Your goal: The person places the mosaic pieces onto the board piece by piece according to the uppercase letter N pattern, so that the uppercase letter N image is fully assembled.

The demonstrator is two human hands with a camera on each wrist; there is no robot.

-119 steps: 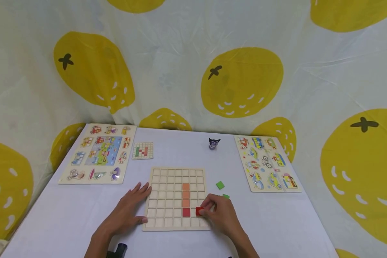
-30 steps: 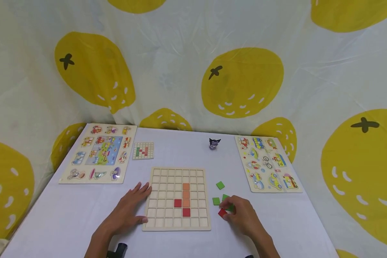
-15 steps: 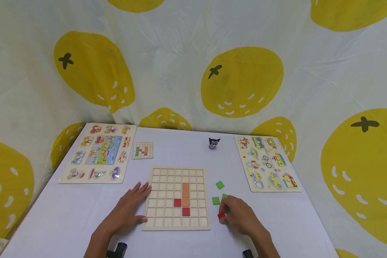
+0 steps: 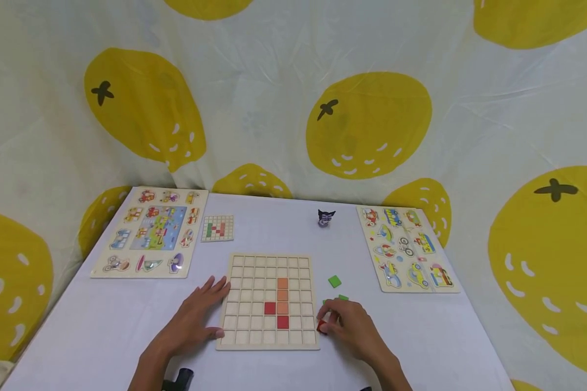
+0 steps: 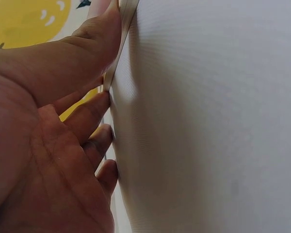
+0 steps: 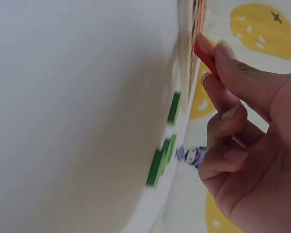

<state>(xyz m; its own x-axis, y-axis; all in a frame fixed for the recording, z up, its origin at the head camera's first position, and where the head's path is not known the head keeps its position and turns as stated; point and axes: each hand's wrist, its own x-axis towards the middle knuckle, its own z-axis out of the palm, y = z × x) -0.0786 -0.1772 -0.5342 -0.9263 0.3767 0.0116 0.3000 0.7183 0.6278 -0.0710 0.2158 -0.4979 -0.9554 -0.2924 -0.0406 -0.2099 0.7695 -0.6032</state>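
Note:
My right hand pinches a red square tile between thumb and forefinger, right at the right edge of the wooden grid board. The board's cells hold a column of orange tiles, a red tile directly below them and another red tile to their left. My left hand rests along the board's left edge with fingers spread and thumb at the lower left corner. Green tiles lie on the table beyond the right hand, some partly hidden behind it.
A small pattern card with coloured squares lies behind the board. Picture puzzle boards lie at the back left and right. A small dark figurine stands at the back. Behind the table hangs a fruit-print cloth.
A red tile now sits in the cell left of the lowest orange one. My right hand has picked up another red tile from beside the green ones and moved left to the board's edge.

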